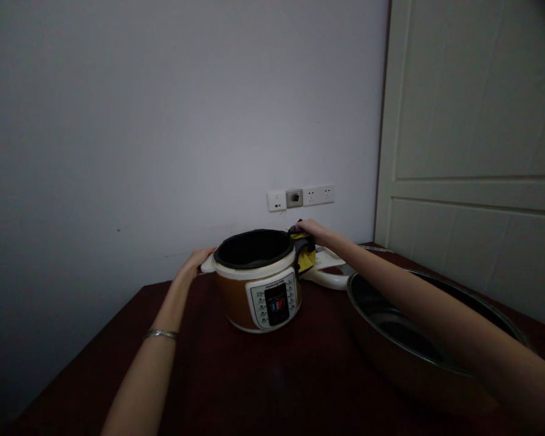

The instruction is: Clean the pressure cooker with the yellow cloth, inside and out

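Observation:
An electric pressure cooker [236, 298], brown with a white rim and a button panel, stands upright on the dark red table with its lid off. Its dark inner pot [254, 245] shows at the top. My left hand [200, 259] is closed around the white side handle [208, 265] at the cooker's left; the fingertips are hidden behind it. At the right rim, my right hand [309, 227] grips a yellow and grey cloth [306, 257], which hangs down against the cooker's side.
A large metal basin [381, 315] stands on the table [272, 387] at the right, under my right forearm. Behind the cloth lies a white lid-like part with a handle [331, 280]. Wall sockets [318, 194] are above the table, and a pale panelled door [472, 121] is at the right.

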`<state>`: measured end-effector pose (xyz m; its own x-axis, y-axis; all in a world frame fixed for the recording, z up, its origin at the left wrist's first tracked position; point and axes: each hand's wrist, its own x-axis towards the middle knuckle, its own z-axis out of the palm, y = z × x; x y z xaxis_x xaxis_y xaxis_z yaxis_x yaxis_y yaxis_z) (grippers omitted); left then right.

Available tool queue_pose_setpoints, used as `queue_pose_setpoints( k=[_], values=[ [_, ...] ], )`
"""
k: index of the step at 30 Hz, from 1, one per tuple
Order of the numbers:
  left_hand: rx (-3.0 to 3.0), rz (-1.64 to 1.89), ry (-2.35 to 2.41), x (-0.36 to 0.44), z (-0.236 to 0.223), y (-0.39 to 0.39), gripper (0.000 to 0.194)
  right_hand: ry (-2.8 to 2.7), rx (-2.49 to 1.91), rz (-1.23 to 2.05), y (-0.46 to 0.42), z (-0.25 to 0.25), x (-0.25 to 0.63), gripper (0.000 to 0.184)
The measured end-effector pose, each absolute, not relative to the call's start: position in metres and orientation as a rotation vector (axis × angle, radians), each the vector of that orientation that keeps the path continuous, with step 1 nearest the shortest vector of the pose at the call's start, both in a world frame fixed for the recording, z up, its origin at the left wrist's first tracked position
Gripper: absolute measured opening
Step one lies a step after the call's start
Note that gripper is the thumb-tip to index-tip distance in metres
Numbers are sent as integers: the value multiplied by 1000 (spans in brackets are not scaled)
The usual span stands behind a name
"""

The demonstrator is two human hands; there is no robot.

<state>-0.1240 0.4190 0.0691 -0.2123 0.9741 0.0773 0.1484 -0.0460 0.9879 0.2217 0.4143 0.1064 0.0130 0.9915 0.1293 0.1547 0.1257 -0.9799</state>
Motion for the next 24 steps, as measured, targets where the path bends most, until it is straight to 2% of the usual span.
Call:
queue_pose_setpoints(
  k=[4,7,10,19,21,24],
  values=[
    [1321,1362,1492,-122,71,424,9,-1512,-1321,762,383,124,220,11],
    [1370,1376,1538,-120,71,423,14,-1730,-1249,326,340,124,211,4],
    [1399,1369,1588,-119,69,421,18,-1825,-1126,-143,301,101,193,29],
    [1406,1345,1636,-118,69,416,24,-1959,-995,-335,289,-9,165,67],
    [1399,1348,1627,-118,69,415,26,-2000,-964,-411,286,-19,170,69],
    [1389,1346,1617,-117,69,414,28,-2053,-929,-536,275,-32,178,60]
  ],
)
